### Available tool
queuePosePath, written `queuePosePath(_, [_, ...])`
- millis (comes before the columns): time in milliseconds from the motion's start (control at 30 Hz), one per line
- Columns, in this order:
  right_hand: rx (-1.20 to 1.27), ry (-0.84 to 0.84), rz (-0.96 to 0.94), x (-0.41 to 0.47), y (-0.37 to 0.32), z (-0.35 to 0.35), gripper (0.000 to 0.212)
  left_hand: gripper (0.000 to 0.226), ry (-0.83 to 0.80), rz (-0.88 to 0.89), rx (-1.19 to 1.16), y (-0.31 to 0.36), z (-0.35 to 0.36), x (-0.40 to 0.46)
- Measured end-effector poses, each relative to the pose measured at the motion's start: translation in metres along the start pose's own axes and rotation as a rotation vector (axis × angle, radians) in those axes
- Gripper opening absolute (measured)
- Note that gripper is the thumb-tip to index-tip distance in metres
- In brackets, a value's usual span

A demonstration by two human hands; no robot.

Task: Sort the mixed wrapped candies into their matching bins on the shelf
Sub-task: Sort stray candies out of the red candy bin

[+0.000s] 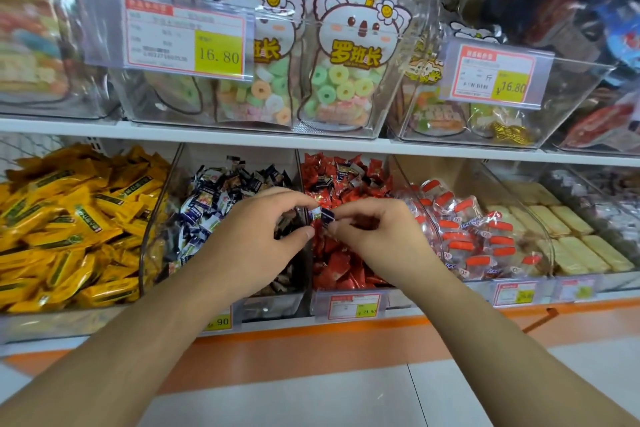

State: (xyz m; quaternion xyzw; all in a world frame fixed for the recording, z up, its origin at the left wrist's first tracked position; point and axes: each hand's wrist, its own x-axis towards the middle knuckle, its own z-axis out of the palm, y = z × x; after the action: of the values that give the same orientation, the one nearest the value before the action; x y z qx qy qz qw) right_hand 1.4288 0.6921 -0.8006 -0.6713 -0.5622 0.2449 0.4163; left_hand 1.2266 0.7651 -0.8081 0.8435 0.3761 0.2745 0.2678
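A small dark-blue and white wrapped candy (322,216) hangs over the boundary between two clear bins on the lower shelf. My left hand (258,236) pinches its left end between thumb and fingers. My right hand (372,229) pinches its right end. Left of the candy, a bin (162,204) holds blue and white wrapped candies like it. Right of it, a bin (346,274) holds red wrapped candies (341,263), with a few blue and white ones (344,172) mixed in at the back.
A bin of yellow wrapped bars (69,225) fills the far left. To the right stand bins of clear packets with red labels (485,239) and pale biscuits (575,243). The upper shelf (242,137) carries koala-print candy bags (346,66) and price tags (185,38).
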Motion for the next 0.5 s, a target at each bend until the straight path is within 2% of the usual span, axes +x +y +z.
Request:
queuePosePath(167, [0.209, -0.028, -0.042, -0.005, -0.023, 0.001, 0.011, 0.032, 0.051, -0.026, -0.214, 0.011, 0.000, 0.002])
queuePosePath(267, [0.231, -0.027, -0.023, -0.002, -0.026, 0.001, 0.020, 0.030, 0.118, -0.039, -0.154, 0.007, -0.006, 0.005])
queuePosePath(333, [0.073, 0.052, -0.010, 0.004, -0.016, -0.001, 0.026, 0.034, 0.143, -0.063, -0.031, -0.001, -0.013, 0.006])
queuePosePath(400, [-0.172, 0.081, -0.026, 0.009, -0.007, -0.002, 0.033, 0.045, 0.098, -0.099, 0.084, -0.010, -0.018, 0.005])
queuePosePath(500, [-0.418, -0.036, -0.088, 0.013, 0.003, 0.004, 0.040, 0.053, 0.006, -0.094, 0.154, -0.014, -0.016, 0.002])
